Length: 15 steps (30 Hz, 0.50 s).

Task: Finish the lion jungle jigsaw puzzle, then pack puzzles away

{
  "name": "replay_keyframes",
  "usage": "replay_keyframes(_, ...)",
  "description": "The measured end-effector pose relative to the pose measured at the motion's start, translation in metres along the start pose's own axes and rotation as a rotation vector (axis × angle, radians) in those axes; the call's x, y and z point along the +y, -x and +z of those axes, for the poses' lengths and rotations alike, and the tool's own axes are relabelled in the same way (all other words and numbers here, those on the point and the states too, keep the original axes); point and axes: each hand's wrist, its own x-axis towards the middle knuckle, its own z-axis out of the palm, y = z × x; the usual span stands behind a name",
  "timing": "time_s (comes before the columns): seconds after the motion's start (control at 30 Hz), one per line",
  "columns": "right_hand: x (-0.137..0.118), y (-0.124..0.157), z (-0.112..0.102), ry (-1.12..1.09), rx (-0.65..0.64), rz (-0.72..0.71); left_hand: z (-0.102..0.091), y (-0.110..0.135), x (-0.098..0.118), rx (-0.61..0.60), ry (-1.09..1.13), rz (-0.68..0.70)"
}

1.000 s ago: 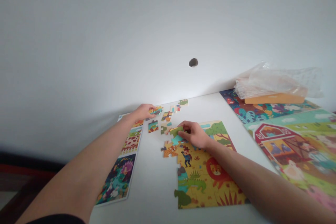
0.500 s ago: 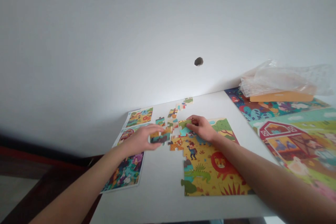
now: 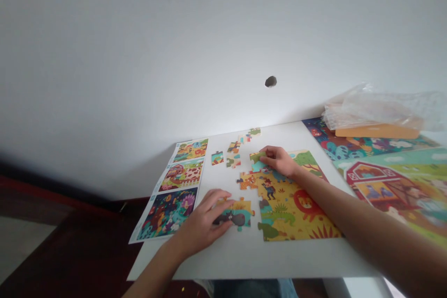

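Note:
My left hand (image 3: 202, 220) lies on a small joined group of jigsaw pieces (image 3: 240, 212) near the table's front edge, its fingers over them and part of the group hidden. My right hand (image 3: 278, 160) pinches a green jigsaw piece (image 3: 256, 157) at the top edge of a part-built jungle jigsaw (image 3: 293, 207). That jigsaw shows a lion, a crocodile and a figure in a hat. Several loose pieces (image 3: 233, 162) stretch in a line towards the back, beyond the hands. One more loose piece (image 3: 217, 158) sits to their left.
A printed sheet of puzzle pictures (image 3: 167, 213) lies along the white table's (image 3: 240, 260) left side. Large farm and forest posters (image 3: 384, 186) cover the right side, with an orange box (image 3: 377, 131) under a plastic bag (image 3: 373, 111). The table's left edge drops to a dark floor.
My left hand has moved towards me and lowered the joined pieces onto the table. My right hand stays on the green piece, and the whole view has shifted as my head moved.

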Motion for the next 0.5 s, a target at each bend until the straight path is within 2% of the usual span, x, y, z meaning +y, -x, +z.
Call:
replay_keyframes(0.1, -0.018, 0.007, 0.009, 0.103, -0.011, 0.013, 0.016, 0.018, 0.005, 0.058, -0.051, -0.058)
replay_keyframes(0.23, -0.042, 0.025, 0.029, 0.128, -0.198, 0.08, 0.034, 0.031, 0.011, 0.086, -0.063, -0.074)
replay_keyframes(0.4, -0.037, 0.04, 0.051, 0.077, -0.332, 0.143, 0.036, 0.028, 0.014, 0.088, -0.069, -0.084)
replay_keyframes(0.5, -0.032, 0.043, 0.057, 0.034, -0.361, 0.156, 0.035, 0.024, 0.017, 0.172, -0.046, -0.115)
